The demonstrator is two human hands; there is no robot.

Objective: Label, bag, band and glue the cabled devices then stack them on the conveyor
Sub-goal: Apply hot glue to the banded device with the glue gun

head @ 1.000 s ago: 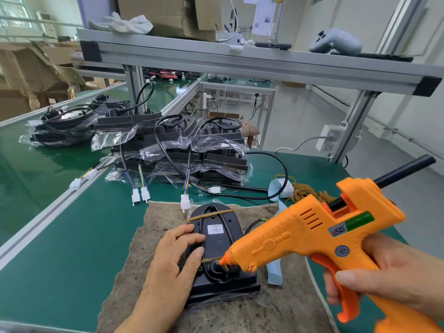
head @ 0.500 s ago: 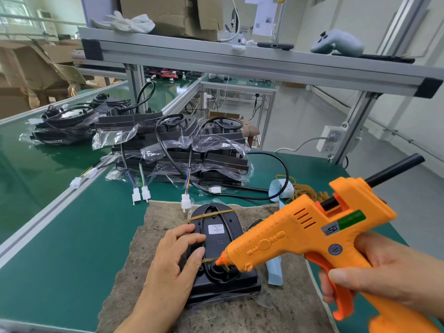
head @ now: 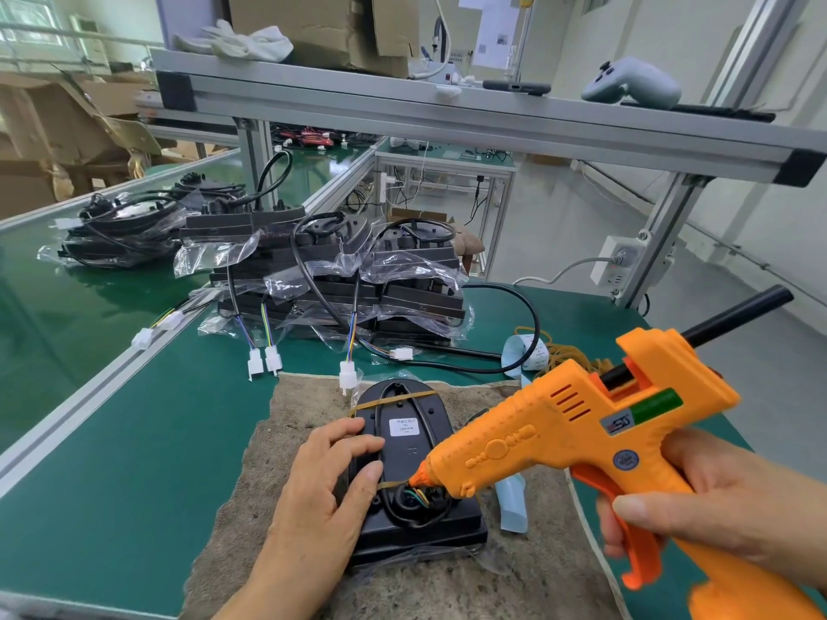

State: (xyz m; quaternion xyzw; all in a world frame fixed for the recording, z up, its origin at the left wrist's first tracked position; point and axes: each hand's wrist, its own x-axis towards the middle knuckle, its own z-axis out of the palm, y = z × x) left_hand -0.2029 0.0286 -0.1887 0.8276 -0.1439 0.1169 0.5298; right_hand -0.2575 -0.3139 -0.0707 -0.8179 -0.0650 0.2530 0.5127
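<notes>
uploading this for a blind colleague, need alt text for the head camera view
A right hand grips an orange glue gun, its nozzle at the cable entry of a black banded device that the left hand steadies on a brown mat. Behind, bagged devices are stacked on the green table.

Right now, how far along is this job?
Done: the device on the mat wears a white label and rubber bands; many bagged units lie stacked behind. In hand: the left hand steadies it while the right hand holds the glue gun with its nozzle at the cable exit. Left: stacking this one on the conveyor.
</notes>
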